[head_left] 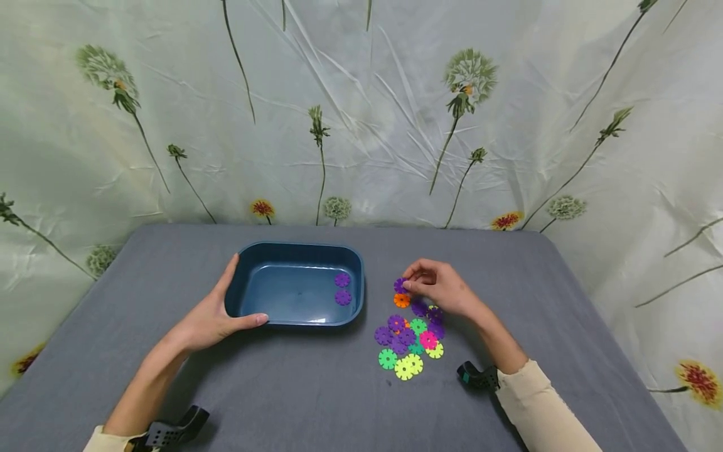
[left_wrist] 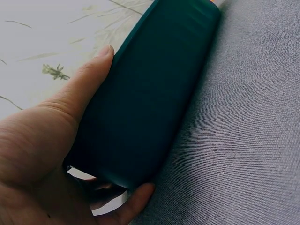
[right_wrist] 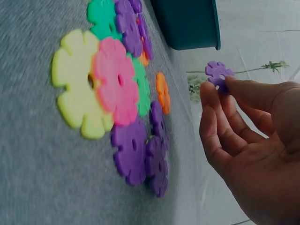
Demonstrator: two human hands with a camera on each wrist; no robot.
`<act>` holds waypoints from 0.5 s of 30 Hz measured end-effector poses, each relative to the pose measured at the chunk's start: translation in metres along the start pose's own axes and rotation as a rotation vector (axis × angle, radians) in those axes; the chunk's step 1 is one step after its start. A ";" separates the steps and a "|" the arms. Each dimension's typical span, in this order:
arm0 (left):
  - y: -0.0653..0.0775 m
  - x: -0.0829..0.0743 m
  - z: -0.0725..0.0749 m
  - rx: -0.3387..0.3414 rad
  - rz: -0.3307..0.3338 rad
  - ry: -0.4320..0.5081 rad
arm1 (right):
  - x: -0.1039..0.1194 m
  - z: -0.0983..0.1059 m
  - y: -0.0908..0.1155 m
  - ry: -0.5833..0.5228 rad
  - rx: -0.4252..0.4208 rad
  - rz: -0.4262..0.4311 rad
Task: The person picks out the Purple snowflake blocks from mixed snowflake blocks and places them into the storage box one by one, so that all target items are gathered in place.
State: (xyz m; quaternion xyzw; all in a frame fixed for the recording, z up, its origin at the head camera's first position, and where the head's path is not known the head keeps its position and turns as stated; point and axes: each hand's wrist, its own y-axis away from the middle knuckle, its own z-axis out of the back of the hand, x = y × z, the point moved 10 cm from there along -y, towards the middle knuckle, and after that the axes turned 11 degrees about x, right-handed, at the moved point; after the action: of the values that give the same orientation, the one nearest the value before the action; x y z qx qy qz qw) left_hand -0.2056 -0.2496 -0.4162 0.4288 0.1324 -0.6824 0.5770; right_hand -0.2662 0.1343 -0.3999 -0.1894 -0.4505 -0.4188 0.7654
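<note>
A blue plastic bin [head_left: 299, 323] sits on the table with two purple notched discs [head_left: 342, 297] lying inside at its right end. My left hand [head_left: 211, 317] holds the bin's left end, thumb on the near rim and fingers round the far-left side. Between thumb and fingertips, my right hand [head_left: 440, 285] pinches a purple flower-shaped disc [right_wrist: 218, 72], raised off the cloth in the right wrist view. Below that hand lies a loose pile of such discs, including an orange disc [head_left: 401, 301], a pink disc [right_wrist: 115, 79], a yellow disc [right_wrist: 75, 84] and several purple and green ones.
A grey cloth [head_left: 305, 389] covers the table. Behind it hangs a pale curtain [head_left: 384, 125] printed with dandelions. Black wrist cameras are strapped to both forearms, the right camera [head_left: 477, 375] close to the tabletop near the pile.
</note>
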 end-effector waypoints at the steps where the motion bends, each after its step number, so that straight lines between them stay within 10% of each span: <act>1: 0.000 0.000 0.000 0.001 0.002 0.000 | 0.001 0.000 0.000 -0.004 -0.008 -0.001; 15: 0.001 0.000 0.000 0.002 0.012 0.005 | 0.020 -0.005 -0.009 -0.126 -0.013 -0.002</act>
State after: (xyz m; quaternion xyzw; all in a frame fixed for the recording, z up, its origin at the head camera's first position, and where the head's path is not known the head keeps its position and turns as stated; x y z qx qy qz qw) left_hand -0.2051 -0.2496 -0.4156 0.4320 0.1308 -0.6780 0.5802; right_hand -0.2657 0.1166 -0.3864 -0.2199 -0.4952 -0.4096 0.7339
